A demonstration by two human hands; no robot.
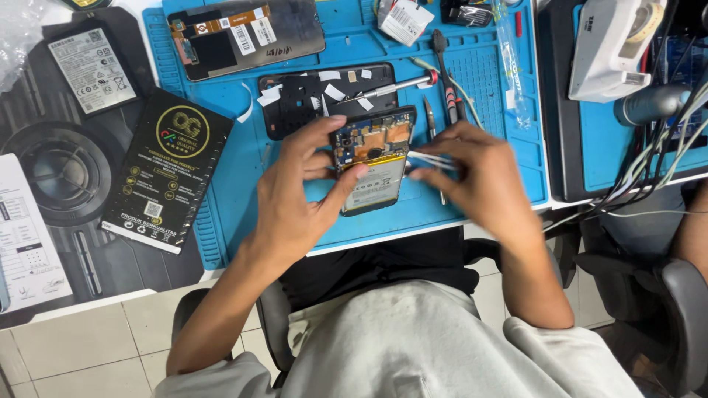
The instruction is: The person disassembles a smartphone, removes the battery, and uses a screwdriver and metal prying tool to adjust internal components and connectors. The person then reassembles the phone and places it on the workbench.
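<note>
My left hand (299,193) grips an opened smartphone (375,158) by its left edge; the phone's back is off, showing the circuit board and a pale battery. It rests on a blue work mat (472,96). My right hand (478,173) pinches a thin white strip, perhaps tape or tweezers (429,160), at the phone's right edge; which one is too blurred to tell. A black back frame with white tape bits (310,99) lies just behind the phone, with a screwdriver (394,87) across it.
A phone screen panel (243,33) lies at the mat's far side. A black flat box (168,169) and a loose battery (92,70) sit to the left. Tools (446,74) lie right of the frame. A white device (608,48) and cables (656,158) fill the right side.
</note>
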